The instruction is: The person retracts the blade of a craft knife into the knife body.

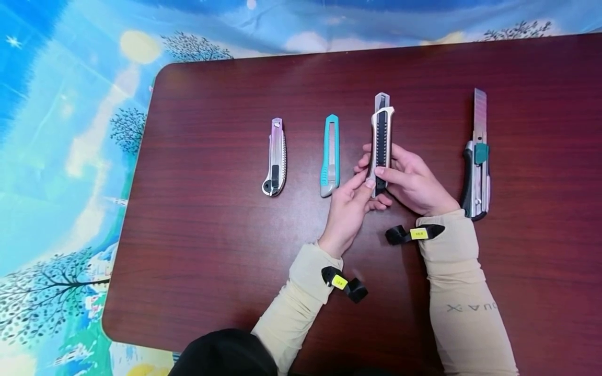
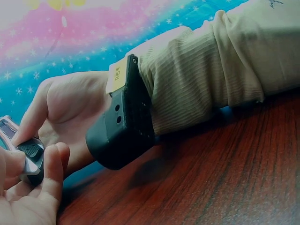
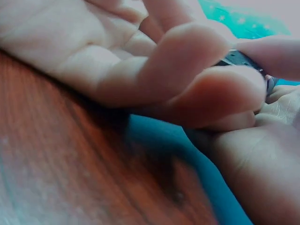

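Note:
Both hands hold one utility knife (image 1: 382,136) with a silver-and-black body, its tip pointing away toward the far edge of the table. My left hand (image 1: 349,206) grips the lower end, thumb on top of the handle. The right hand (image 1: 414,180) pinches the same handle from the right, its thumb on the black track. In the left wrist view the knife's butt end (image 2: 33,152) shows between the fingers of both hands. Only a dark bit of the knife (image 3: 241,60) is visible in the right wrist view, mostly hidden behind fingers.
A teal utility knife (image 1: 331,156) lies just left of the hands, and a small silver one (image 1: 276,156) farther left. Right of the right hand lies a larger utility knife (image 1: 478,156) with a green slider and extended blade. All lie on the dark red wooden table (image 1: 202,209).

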Action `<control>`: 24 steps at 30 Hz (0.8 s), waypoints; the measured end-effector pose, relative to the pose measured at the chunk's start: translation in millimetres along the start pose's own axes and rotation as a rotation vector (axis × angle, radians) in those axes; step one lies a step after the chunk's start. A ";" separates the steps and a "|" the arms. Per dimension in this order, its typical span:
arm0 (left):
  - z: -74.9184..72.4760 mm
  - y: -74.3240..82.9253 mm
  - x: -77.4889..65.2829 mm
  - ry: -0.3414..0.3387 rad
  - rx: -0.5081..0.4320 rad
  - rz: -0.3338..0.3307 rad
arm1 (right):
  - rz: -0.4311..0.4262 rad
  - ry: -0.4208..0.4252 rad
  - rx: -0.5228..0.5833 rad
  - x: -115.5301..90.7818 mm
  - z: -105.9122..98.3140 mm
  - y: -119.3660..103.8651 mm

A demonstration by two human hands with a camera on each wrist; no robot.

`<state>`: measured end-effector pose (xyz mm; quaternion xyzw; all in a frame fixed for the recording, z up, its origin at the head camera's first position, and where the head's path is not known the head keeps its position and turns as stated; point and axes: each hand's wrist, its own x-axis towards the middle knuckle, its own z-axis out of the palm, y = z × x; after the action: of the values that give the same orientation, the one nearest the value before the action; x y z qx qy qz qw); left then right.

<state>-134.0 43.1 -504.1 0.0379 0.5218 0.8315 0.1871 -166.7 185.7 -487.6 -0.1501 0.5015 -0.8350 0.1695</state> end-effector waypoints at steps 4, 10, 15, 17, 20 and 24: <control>0.7 0.4 0.6 0.010 0.012 -0.006 | 0.016 0.069 -0.042 1.8 0.8 1.0; 9.5 12.1 -3.9 0.027 0.194 -0.002 | -0.017 0.251 -0.061 4.0 3.1 2.4; 16.9 22.9 -9.7 0.035 0.344 0.059 | -0.079 0.465 -0.086 6.6 3.9 3.4; 17.8 24.0 -10.3 0.046 0.339 0.069 | -0.107 0.547 -0.074 8.4 3.3 3.8; 18.6 25.2 -11.4 0.052 0.325 0.062 | -0.155 0.685 -0.082 10.4 2.2 4.4; 19.7 24.6 -12.6 0.043 0.383 0.046 | -0.204 0.858 -0.191 10.9 1.8 5.2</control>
<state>-123.9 46.0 -471.8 0.0671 0.6734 0.7216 0.1461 -175.0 177.3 -490.5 0.1459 0.5839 -0.7841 -0.1517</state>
